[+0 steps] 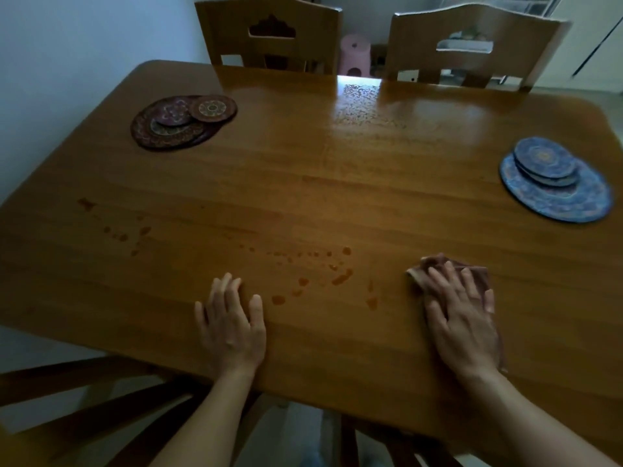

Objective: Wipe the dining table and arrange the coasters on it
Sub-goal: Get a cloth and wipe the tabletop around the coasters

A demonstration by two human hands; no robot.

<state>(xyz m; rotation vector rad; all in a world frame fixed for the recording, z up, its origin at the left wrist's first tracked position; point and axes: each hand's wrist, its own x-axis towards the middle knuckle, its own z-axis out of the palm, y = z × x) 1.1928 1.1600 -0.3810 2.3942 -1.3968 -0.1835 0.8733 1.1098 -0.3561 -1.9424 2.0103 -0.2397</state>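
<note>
The wooden dining table (303,170) fills the view. My right hand (462,315) lies flat on a brown cloth (435,264), pressing it to the table near the front right. My left hand (232,321) rests flat on the bare wood near the front edge, fingers apart, holding nothing. Reddish-brown spill spots (340,278) are scattered between and beyond my hands, with more at the left (135,234). A pile of dark red coasters (178,121) sits at the far left. A pile of blue coasters (556,178) sits at the right edge.
Two wooden chairs stand at the far side, one at the left (269,32) and one at the right (472,45). A pink stool (354,53) shows between them. Another chair's frame (84,399) is below the table's near left edge. A wet sheen (364,106) marks the far middle.
</note>
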